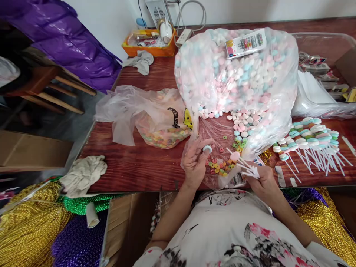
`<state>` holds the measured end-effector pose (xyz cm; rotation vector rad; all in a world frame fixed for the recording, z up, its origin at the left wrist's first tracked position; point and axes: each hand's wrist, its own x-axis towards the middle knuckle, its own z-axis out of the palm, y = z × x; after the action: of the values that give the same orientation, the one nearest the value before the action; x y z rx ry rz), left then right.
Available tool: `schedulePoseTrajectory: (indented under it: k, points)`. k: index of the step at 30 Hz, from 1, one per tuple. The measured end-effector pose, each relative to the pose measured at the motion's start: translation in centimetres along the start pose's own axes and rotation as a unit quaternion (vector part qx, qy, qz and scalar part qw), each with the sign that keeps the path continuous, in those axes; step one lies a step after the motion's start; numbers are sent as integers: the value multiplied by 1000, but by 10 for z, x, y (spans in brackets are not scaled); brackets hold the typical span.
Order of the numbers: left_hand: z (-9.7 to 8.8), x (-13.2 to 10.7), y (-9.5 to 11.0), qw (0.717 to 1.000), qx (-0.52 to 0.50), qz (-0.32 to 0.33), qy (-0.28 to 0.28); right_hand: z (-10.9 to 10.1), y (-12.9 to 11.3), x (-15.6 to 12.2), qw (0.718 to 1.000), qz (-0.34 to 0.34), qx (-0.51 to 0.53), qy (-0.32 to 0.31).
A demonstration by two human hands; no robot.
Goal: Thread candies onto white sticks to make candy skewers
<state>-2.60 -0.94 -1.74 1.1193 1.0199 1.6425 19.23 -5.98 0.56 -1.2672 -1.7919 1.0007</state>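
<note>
Between the thumb and fingers of my left hand [194, 163] is a pale blue round candy [207, 148]. My right hand [263, 182] grips a bunch of white sticks [248, 168] that point up and to the left. Close to the tips of those sticks sits a pink candy [235, 155]; whether it is threaded on one I cannot tell. Around both hands lies the opened mouth of a large clear plastic bag [194, 85], full of pink, white and blue candies. Small ring-shaped candies [218, 167] in yellow, orange and red are scattered on the plastic between my hands.
Finished-looking candy skewers [314, 139] lie piled at the right. A tied bag of coloured rings [164, 128] sits left of my hands. Behind are an orange box [150, 46] and a clear bin [328, 107]. A crumpled cloth [85, 174] rests at the table's left edge.
</note>
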Motion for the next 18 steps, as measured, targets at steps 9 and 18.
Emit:
schedulePoseTrajectory:
  k: [9, 18]
  points:
    - [13, -10, -5, 998, 51, 35, 1, 8, -10, 3, 995, 2, -84, -62]
    - [9, -18, -4, 989, 130, 40, -61, 12, 2, 2, 997, 4, -32, -74]
